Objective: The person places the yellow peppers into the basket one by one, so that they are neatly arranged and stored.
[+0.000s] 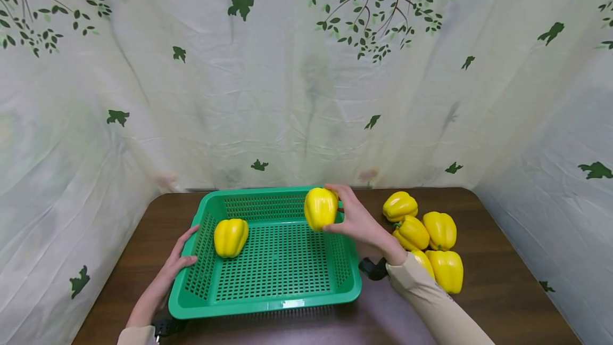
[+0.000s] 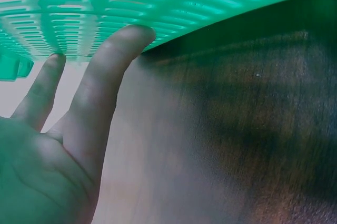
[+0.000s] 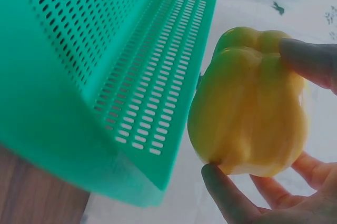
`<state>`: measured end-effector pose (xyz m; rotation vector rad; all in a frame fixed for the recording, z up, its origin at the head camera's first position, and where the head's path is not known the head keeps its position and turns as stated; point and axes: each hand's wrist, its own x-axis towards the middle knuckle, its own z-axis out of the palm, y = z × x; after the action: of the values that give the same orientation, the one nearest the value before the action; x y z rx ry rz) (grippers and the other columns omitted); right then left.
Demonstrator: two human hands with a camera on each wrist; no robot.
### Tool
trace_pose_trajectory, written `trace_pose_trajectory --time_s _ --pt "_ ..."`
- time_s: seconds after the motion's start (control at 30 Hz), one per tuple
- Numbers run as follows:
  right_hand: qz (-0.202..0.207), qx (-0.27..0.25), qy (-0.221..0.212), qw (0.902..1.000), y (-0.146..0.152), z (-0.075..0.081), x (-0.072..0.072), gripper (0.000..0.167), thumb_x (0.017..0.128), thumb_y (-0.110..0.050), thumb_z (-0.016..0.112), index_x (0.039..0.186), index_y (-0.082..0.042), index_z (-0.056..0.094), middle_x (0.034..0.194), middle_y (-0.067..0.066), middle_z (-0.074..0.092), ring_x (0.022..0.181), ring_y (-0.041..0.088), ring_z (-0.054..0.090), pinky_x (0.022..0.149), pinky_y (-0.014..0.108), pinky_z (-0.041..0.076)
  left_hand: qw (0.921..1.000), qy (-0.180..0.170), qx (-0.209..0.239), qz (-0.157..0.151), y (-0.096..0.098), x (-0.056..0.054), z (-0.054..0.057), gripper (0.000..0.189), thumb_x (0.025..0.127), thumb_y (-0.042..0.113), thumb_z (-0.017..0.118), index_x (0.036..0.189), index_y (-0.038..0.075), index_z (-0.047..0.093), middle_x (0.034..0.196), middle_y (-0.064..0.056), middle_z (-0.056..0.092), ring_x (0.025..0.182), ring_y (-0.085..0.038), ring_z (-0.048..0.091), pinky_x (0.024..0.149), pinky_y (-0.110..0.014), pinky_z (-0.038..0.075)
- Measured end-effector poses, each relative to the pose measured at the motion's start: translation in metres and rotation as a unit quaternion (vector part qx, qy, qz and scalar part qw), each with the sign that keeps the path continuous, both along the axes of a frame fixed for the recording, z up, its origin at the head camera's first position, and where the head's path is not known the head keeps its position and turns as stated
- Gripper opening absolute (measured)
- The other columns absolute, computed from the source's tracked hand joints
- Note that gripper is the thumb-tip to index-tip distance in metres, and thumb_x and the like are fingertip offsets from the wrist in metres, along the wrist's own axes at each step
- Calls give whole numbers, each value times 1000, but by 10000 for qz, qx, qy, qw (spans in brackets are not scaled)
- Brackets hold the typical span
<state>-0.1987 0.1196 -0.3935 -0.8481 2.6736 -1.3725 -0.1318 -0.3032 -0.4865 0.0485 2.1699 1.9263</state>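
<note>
My right hand grips a yellow bell pepper over the right back part of a green plastic basket. In the right wrist view the thumb and fingertips pinch that pepper at its two ends, above the basket's rim. A second yellow bell pepper lies inside the basket at its left. My left hand is at the basket's left side. In the left wrist view its extended thumb and a finger touch the slotted outer wall.
Several more yellow bell peppers lie grouped on the brown wooden table, right of the basket. One is partly hidden behind the right sleeve. A pale curtain with leaf prints hangs behind and beside the table.
</note>
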Motion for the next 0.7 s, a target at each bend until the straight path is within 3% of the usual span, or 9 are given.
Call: trace_pose_trajectory --time_s 0.7 --pt "293 244 -219 9990 -52 -25 0 84 74 -12 79 144 -4 33 138 17 36 112 28 46 92 45 43 9999 -85 -51 54 0 -2 0 62 99 20 37 152 32 7 152 -22 -4 120 -49 36 84 -52 49"
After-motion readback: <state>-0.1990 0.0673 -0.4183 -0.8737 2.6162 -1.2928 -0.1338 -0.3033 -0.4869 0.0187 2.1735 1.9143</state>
